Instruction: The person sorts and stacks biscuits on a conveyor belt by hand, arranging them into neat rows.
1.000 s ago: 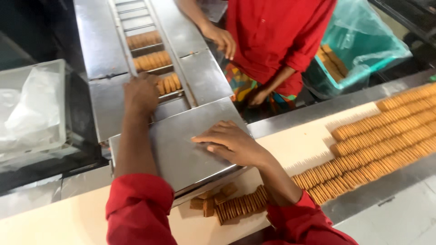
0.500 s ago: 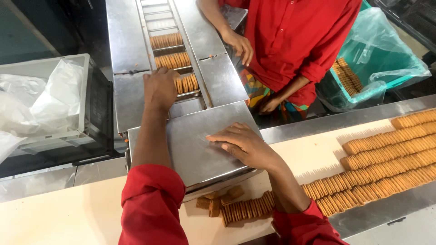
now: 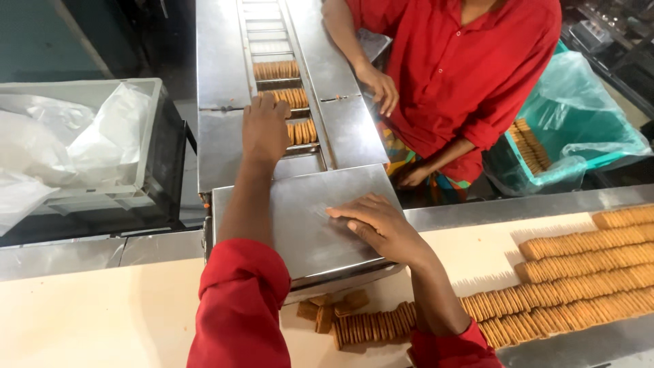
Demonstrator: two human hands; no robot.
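My left hand [image 3: 264, 129] reaches forward and rests palm down on a stack of biscuits [image 3: 301, 131] in the slotted channel of a steel feeder [image 3: 225, 75]. More biscuit stacks [image 3: 276, 70] sit in pockets farther up the channel. My right hand [image 3: 378, 223] lies flat, fingers spread, on the steel cover plate [image 3: 300, 232] at the feeder's near end. Below that plate a short row of biscuits on edge [image 3: 371, 327] and a few loose ones lie on the cream belt [image 3: 102, 313].
Long rows of biscuits [image 3: 586, 272] cover the belt at the right. A person in a red shirt [image 3: 463, 68] stands across the feeder, one hand on its edge. A grey crate with plastic bags [image 3: 75, 143] stands left; a green lined bin of biscuits [image 3: 565, 136] right.
The view has shifted; the feeder and hands now sit more to the right and nearer. My left hand stays on the channel and my right hand stays flat on the plate.
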